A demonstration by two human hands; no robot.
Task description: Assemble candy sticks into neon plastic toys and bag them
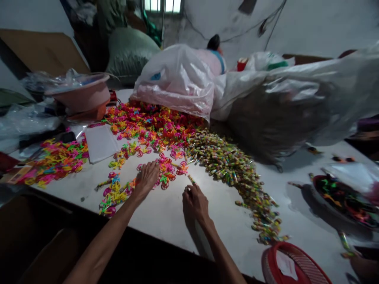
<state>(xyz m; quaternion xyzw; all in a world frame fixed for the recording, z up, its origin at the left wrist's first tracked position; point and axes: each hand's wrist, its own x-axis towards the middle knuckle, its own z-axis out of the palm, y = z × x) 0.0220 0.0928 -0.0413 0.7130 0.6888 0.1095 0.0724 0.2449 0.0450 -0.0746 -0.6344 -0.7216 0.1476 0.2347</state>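
Observation:
My left hand lies palm down with its fingers stretched out at a small heap of plastic bicycle-shaped toys in pink, orange and green. Whether a toy is under its fingertips is hidden. My right hand is closed, with a thin patterned tube sticking up from its fingers. Beyond it, a long heap of similar small tubes curves over the white table. A larger heap of bright toys spreads at the back.
A pink basin and a white paper stack stand left, near another toy heap. Big plastic sacks line the back, a person behind them. A red basket and a bowl of small parts sit right.

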